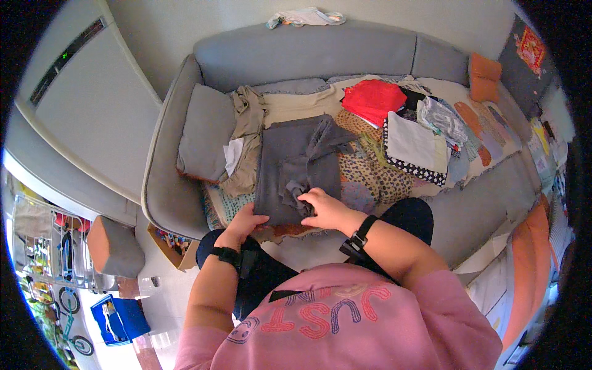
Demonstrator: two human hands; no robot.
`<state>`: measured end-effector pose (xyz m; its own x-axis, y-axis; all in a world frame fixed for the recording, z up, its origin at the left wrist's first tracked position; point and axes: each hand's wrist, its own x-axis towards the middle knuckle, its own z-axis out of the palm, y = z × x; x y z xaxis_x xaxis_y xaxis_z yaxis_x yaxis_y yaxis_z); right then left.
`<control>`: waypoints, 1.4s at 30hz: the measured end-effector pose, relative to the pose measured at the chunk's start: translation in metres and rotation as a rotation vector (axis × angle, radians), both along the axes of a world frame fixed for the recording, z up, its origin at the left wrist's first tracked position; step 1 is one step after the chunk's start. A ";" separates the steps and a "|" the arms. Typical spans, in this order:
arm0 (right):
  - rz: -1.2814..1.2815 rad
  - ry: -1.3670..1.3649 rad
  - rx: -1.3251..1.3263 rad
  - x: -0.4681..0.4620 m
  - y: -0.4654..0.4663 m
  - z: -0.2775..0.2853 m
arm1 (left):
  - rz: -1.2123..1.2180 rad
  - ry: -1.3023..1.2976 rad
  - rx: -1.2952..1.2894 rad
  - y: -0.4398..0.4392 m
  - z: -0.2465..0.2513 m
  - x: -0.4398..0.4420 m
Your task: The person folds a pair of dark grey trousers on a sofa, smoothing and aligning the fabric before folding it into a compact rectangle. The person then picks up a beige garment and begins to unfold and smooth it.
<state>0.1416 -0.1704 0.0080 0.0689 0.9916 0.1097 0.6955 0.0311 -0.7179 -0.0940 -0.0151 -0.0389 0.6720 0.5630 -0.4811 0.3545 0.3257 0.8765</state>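
A dark grey garment [273,152] lies partly folded on the sofa seat in front of me, its upper layer bunched and creased. My left hand [243,224] holds its near left corner, thumb on top and the other fingers partly hidden. With thumb and fingers, my right hand [330,210] grips a bunched part of the same cloth close to its near edge. Left of it, an olive-brown garment [247,138] lies loosely spread, a white piece [233,155] on top. Patterned cloth [370,173] lies flat at its right.
The grey sofa [305,55] bears a cushion [208,132], folded red cloth [373,99], a white-and-black folded cloth [414,143] and an orange cushion [484,76]. Left on the floor are a cardboard box [171,249], a stool [115,247] and a blue bin [134,319].
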 end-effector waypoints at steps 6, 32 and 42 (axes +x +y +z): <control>-0.292 -0.024 0.197 0.032 -0.005 -0.026 | 0.005 0.069 -0.007 -0.001 -0.002 0.002; -0.156 -0.119 0.133 0.055 0.003 -0.031 | 0.085 -0.206 0.541 0.006 0.057 0.097; -0.135 -0.189 0.025 0.051 -0.003 -0.025 | -0.143 0.153 0.452 0.018 0.031 0.065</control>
<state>0.1927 -0.1737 -0.0170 0.1767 0.9716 0.1575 0.8164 -0.0552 -0.5749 -0.0287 0.0025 -0.0078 0.6989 0.6450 -0.3091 0.5031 -0.1362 0.8534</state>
